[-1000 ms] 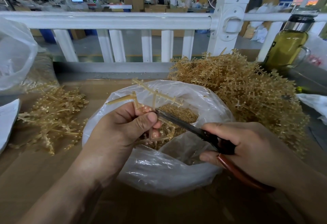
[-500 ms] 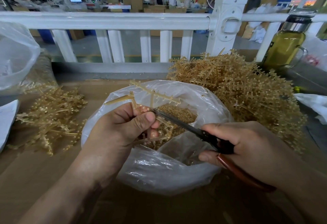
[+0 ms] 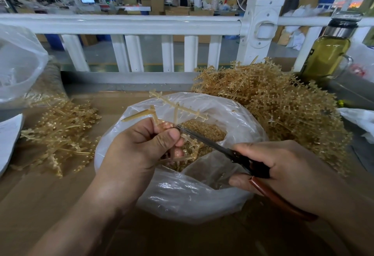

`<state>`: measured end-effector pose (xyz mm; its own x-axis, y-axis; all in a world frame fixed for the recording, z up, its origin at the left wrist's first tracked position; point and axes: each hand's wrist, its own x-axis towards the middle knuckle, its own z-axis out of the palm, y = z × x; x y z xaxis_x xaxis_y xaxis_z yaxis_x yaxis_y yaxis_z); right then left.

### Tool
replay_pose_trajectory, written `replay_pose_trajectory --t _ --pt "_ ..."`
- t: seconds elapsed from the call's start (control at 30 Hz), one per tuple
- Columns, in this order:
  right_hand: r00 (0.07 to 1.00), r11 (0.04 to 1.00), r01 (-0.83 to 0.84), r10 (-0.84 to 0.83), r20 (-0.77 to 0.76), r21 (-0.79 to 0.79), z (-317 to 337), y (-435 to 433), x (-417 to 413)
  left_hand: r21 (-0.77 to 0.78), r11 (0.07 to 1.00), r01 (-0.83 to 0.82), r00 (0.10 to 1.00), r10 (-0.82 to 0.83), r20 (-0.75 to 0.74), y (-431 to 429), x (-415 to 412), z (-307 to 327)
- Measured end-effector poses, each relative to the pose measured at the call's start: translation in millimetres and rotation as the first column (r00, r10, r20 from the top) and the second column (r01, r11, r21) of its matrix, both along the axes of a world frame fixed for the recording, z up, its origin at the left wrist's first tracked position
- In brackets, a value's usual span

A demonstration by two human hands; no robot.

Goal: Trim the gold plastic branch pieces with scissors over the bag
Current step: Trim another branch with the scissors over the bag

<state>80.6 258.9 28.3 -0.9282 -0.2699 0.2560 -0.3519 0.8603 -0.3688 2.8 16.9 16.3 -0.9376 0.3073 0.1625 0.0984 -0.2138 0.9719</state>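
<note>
Glossy, crinkled clear plastic bag; translucent gold plastic branch piece; dark metal scissors with smooth reddish handle; matt brown cardboard tabletop; glossy white railing

A person's bare left hand and right hand, with short trimmed nails. The left forearm and right forearm are bare too, as far as the near edge shows.
</note>
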Motion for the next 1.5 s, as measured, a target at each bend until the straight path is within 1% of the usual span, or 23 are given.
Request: replay_pose_trajectory --t 0.1,0.37,0.83,0.93,1.0,1.1,1.2,1.3,1.43,1.5 --pt "1.000 1.000 -0.009 0.009 -0.004 0.003 -0.2 0.6 -0.6 -0.021 0.999 -0.024 0.999 0.023 -0.034 1.1 0.8 -0.5" --pt "1.000 1.000 -0.001 0.001 0.004 0.005 -0.6 -1.0 -1.2 0.011 0.999 -0.040 0.999 0.040 -0.016 1.3 -1.1 -3.7" --pt "1.000 1.000 -0.003 0.003 0.022 -0.015 -0.2 -1.4 -0.7 0.029 0.998 0.055 0.998 -0.055 0.011 -4.4 -4.1 -2.1" --pt "0.998 0.999 0.009 -0.006 0.058 -0.048 -4.2 1.0 -2.7 0.046 0.997 0.056 0.998 -0.056 0.000 -3.1 -3.9 -1.4" --pt "0.996 0.995 0.032 -0.024 0.088 -0.090 -5.4 2.4 -4.2 0.078 0.995 0.069 0.997 -0.071 0.023 -2.8 -4.6 -0.3" --pt "0.996 0.977 0.051 -0.033 0.088 -0.208 -4.6 5.4 -4.4 0.138 0.984 0.111 0.991 -0.121 0.064 -4.2 -6.1 0.7" --pt "0.997 0.955 0.046 -0.025 0.076 -0.294 -0.8 4.2 -1.4 0.131 0.985 0.107 0.993 -0.113 0.033 -3.7 -6.3 0.3" --pt "0.995 0.956 0.026 0.003 0.097 -0.293 2.9 0.8 2.5 0.124 0.989 0.083 0.996 -0.086 0.021 -3.2 -7.5 -0.2" --pt "0.990 0.956 0.020 0.022 0.138 -0.292 7.9 -4.1 6.6 0.083 0.992 0.098 0.995 -0.100 0.014 -4.6 -7.9 -2.3" --pt "0.991 0.971 0.016 0.017 0.134 -0.238 9.3 -6.5 7.6 0.092 0.991 0.097 0.995 -0.100 0.025 -4.3 -7.0 -2.7"
